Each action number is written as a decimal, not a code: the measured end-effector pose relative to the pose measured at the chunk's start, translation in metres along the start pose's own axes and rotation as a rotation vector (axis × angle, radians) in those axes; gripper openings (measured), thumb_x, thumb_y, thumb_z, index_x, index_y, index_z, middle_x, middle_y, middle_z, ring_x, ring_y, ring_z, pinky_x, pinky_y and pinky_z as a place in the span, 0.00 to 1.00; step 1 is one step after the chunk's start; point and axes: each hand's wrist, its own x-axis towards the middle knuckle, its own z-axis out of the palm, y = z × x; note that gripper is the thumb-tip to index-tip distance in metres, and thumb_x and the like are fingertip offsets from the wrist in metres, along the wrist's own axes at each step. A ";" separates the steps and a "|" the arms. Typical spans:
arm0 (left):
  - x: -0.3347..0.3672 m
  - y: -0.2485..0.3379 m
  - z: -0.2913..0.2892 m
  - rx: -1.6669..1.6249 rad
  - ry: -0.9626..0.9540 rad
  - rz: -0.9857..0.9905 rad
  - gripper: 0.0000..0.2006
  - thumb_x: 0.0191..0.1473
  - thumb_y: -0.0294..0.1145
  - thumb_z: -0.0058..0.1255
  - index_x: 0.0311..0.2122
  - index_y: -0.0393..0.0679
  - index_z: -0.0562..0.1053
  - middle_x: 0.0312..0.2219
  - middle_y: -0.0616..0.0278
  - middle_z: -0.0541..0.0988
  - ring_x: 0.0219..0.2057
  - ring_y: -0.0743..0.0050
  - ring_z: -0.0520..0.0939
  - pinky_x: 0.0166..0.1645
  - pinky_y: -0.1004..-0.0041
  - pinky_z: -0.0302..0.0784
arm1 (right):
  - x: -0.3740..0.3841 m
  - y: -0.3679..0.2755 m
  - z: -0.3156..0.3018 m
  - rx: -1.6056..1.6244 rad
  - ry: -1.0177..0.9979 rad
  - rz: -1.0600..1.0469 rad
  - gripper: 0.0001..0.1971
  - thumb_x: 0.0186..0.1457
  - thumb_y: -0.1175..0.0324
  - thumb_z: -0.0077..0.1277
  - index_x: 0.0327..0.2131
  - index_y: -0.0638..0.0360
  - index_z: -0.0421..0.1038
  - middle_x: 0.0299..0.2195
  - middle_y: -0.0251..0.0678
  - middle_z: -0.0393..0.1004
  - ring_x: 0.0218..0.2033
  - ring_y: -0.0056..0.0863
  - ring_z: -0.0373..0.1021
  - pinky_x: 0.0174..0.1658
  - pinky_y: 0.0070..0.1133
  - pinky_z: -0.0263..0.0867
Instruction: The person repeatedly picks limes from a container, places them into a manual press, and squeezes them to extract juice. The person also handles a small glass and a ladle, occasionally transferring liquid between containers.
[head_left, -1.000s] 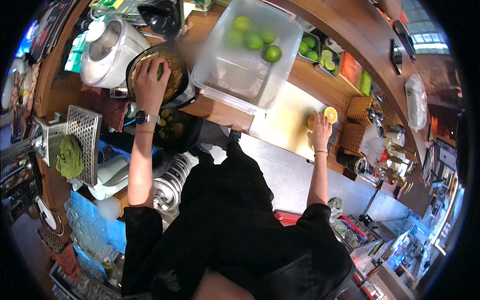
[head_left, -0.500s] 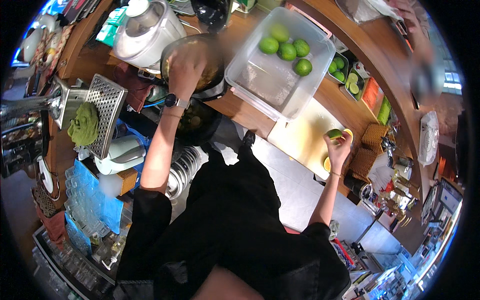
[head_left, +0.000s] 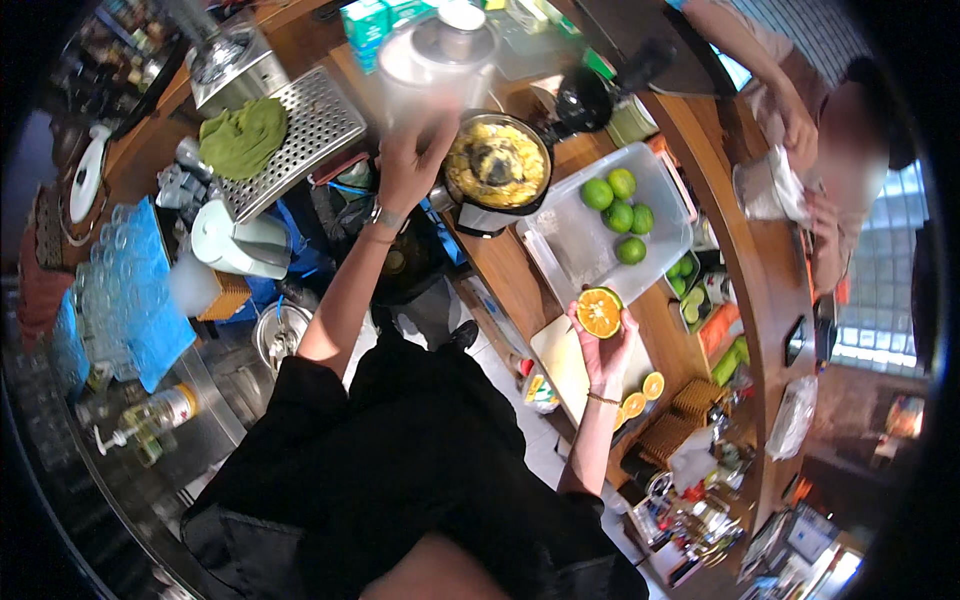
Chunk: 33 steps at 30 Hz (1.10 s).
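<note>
My right hand (head_left: pixel 605 360) holds a halved orange (head_left: pixel 600 313) with green peel, its cut face turned up, above the near edge of the plastic bin. My left hand (head_left: pixel 403 172) is beside the citrus juicer (head_left: pixel 520 152), at its left; its fingers are stretched out but blurred, and I see nothing in them. Yellow pulp lies in the juicer's bowl around the central cone. Several whole green citrus fruits (head_left: pixel 619 216) sit in the clear plastic bin (head_left: pixel 575 255). More orange halves (head_left: pixel 653 386) lie by the cream cutting board (head_left: pixel 562 365).
A white lidded appliance (head_left: pixel 438 65) stands behind my left hand. Left of it are a perforated steel tray (head_left: pixel 315 125) with a green cloth (head_left: pixel 243 137) and a pale pitcher (head_left: pixel 237 240). Small containers hold limes (head_left: pixel 693 305). Across the counter, another person handles a white cloth (head_left: pixel 790 183).
My left hand has come out of the juicer bowl to its left. My right hand has brought the orange half from over the board towards the bin, cut face now up. The view has turned.
</note>
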 end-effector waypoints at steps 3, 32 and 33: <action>-0.037 -0.035 -0.037 0.166 -0.097 0.006 0.12 0.56 0.34 0.57 0.43 0.42 0.75 0.47 0.56 0.77 0.52 0.58 0.76 0.55 0.62 0.70 | 0.039 0.000 0.046 -0.163 -0.092 0.034 0.32 0.56 0.50 0.47 0.60 0.58 0.59 0.45 0.38 0.73 0.48 0.29 0.70 0.56 0.38 0.65; -0.011 -0.025 0.041 -0.033 -0.305 0.099 0.30 0.42 0.39 0.68 0.52 0.44 0.71 0.50 0.51 0.70 0.52 0.54 0.74 0.58 0.63 0.70 | 0.172 -0.081 0.219 -0.910 0.250 -1.310 0.19 0.55 0.68 0.59 0.47 0.63 0.66 0.39 0.40 0.73 0.40 0.29 0.70 0.49 0.27 0.66; -0.009 -0.024 0.047 -0.049 -0.314 0.103 0.30 0.42 0.39 0.68 0.52 0.44 0.71 0.50 0.51 0.70 0.52 0.55 0.74 0.57 0.64 0.70 | 0.197 -0.107 0.213 -0.943 0.350 -1.383 0.25 0.56 0.60 0.59 0.50 0.64 0.63 0.45 0.44 0.71 0.46 0.32 0.68 0.52 0.29 0.64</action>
